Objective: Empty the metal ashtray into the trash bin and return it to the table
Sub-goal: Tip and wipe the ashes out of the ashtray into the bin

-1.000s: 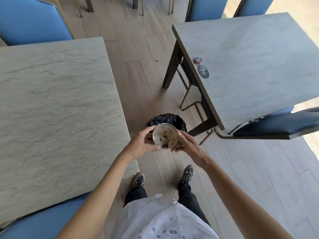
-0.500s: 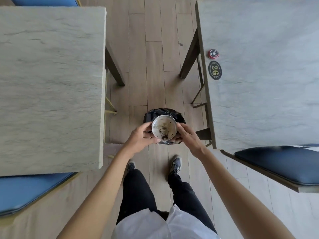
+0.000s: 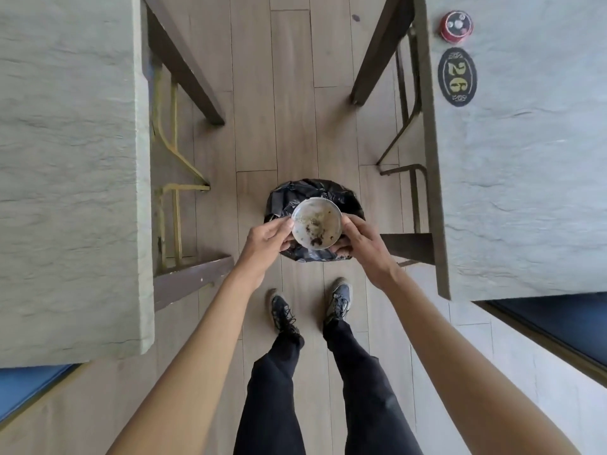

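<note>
A round metal ashtray (image 3: 316,223) with dark ash and bits inside is held level, its open side up, directly over the trash bin (image 3: 341,197) lined with a black bag on the floor. My left hand (image 3: 266,242) grips its left rim. Its right rim is gripped by my right hand (image 3: 365,245), with fingers under the bottom. The bin is largely hidden behind the ashtray and hands.
A stone-top table (image 3: 69,165) stands at the left and another (image 3: 525,178) at the right, carrying a red call button (image 3: 456,26) and an oval number plate (image 3: 457,77). Blue chair seats (image 3: 23,385) flank me. My feet (image 3: 310,307) stand on the wooden floor in the aisle.
The view has swung downward and I have stepped closer, so the bin now lies straight under the ashtray. Both hands keep the same hold on it.
</note>
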`<state>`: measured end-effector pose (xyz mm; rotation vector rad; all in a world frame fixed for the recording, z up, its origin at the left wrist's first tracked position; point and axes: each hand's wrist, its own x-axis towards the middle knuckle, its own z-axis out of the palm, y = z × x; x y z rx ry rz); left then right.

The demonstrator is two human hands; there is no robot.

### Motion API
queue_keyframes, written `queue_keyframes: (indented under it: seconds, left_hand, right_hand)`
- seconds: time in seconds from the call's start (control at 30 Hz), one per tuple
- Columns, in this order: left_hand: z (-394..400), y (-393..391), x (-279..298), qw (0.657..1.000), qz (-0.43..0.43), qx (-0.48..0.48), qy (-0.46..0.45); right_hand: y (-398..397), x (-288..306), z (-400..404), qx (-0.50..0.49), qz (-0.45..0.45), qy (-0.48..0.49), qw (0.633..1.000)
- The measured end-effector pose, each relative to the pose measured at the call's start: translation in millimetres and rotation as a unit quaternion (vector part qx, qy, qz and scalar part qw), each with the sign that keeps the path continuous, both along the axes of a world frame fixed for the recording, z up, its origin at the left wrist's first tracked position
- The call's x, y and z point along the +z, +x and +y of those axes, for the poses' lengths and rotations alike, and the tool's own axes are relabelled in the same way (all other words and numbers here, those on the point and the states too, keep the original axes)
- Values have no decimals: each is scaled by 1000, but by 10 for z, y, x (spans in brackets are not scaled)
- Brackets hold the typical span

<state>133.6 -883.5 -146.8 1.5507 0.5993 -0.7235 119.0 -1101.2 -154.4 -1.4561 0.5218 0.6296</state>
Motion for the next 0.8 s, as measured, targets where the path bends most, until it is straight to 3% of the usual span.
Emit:
queue_keyframes:
  seconds: [0.47, 0.8]
  left_hand:
    - [-54, 144, -2289, 998, 29, -50, 7]
    - [-253, 300, -3252, 993, -45, -106, 23]
  right_hand:
    - [156, -2268, -29, -15, 18, -61, 998]
    - [279, -3244, -278, -10, -19, -76, 997]
